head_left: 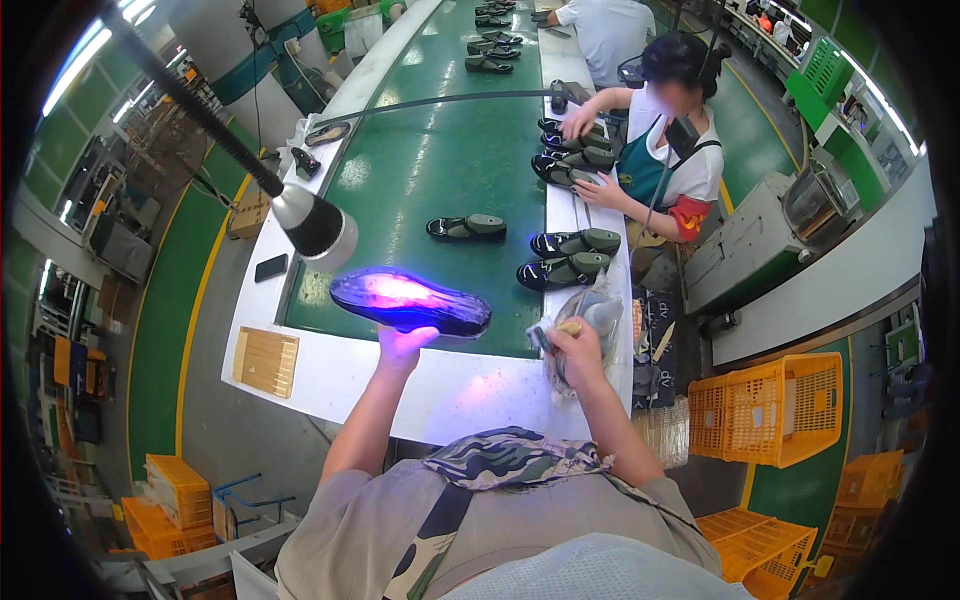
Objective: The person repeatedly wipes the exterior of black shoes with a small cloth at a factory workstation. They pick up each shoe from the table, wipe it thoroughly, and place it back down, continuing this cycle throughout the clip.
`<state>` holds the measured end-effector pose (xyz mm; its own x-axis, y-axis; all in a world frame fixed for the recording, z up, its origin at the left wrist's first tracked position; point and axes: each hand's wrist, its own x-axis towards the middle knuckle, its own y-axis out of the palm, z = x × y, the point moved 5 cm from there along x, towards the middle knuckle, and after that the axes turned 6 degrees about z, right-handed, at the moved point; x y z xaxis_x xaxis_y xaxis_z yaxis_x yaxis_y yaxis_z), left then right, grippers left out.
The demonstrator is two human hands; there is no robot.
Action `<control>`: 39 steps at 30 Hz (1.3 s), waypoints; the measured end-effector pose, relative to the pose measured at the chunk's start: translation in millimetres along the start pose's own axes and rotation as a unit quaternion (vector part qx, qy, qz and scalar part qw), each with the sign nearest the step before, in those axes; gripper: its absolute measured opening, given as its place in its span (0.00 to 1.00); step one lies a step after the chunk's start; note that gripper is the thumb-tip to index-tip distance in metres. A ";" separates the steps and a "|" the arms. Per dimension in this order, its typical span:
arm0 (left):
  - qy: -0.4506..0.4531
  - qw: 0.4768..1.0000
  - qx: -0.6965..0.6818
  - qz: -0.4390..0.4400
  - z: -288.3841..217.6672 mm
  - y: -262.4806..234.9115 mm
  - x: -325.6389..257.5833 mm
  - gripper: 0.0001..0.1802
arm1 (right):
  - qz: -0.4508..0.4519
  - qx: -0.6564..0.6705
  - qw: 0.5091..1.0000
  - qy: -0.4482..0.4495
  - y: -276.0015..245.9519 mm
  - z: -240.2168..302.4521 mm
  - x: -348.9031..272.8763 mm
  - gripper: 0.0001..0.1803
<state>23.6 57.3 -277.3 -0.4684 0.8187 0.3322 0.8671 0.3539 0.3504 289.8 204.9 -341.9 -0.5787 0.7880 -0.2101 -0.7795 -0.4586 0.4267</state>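
My left hand (402,345) grips a dark shoe (465,312) from beneath, its fingers mostly hidden. The shoe's underside faces up, lit bright pink and violet under a black-and-silver lamp (318,225). My right hand (577,350) is closed round the wooden handle of a small brush (541,335), whose pale head points left. Close beside that hand, a translucent bottle-like container (601,314) sits in crumpled plastic at the table's right edge. Two dark open shoes (562,272) rest just beyond it. Another shoe (467,228) lies alone on the green conveyor belt (400,180).
A phone (271,268) and a wooden block (265,363) lie on the white ledge (350,400) at left. Across to the right, a co-worker (670,150) handles shoes along the ledge. Orange crates (765,410) stand at lower right. A black strip (450,97) arches over the belt.
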 end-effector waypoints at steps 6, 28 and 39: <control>-0.042 0.901 0.412 0.131 -3.8 3.8 -34.2 0.37 | 0.054 0.000 0.998 -0.039 28.6 21.0 21.2 0.11; 0.247 0.826 0.503 0.064 -69.1 25.1 -49.8 0.25 | 0.263 0.002 0.963 -0.067 145.8 49.4 35.7 0.12; 0.278 0.759 0.579 0.111 -90.0 43.9 -57.5 0.27 | 0.266 -0.020 0.962 -0.055 153.8 27.9 43.1 0.11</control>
<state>73.4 -15.0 -202.2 -0.0098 0.7125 0.7016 0.3516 0.6593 -0.6646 151.7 179.8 -260.8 -0.8714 0.4746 0.1241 -0.3894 -0.8231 0.4133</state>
